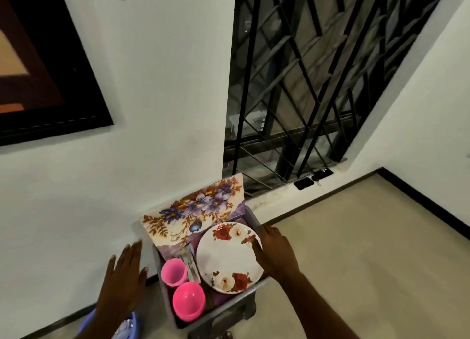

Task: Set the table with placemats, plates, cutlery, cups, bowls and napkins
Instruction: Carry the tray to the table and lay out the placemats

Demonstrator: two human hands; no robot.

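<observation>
A grey bin (250, 218) stands on the floor against the white wall. Leaning out of its back is a floral placemat (193, 211). Inside lie a white plate with red roses (226, 258), a pink cup (174, 272), a pink bowl (188, 300) and some cutlery (190, 261) between cup and plate. My right hand (276, 249) rests at the plate's right edge, thumb touching the rim; its fingers are straight. My left hand (126, 275) hovers with spread fingers left of the bin, holding nothing.
A barred window (318, 84) reaches down to the floor behind the bin. A dark framed picture (45, 64) hangs on the wall at left. A pale blue plastic object (127, 324) sits on the floor by my left arm. Beige floor (356, 249) spreads to the right.
</observation>
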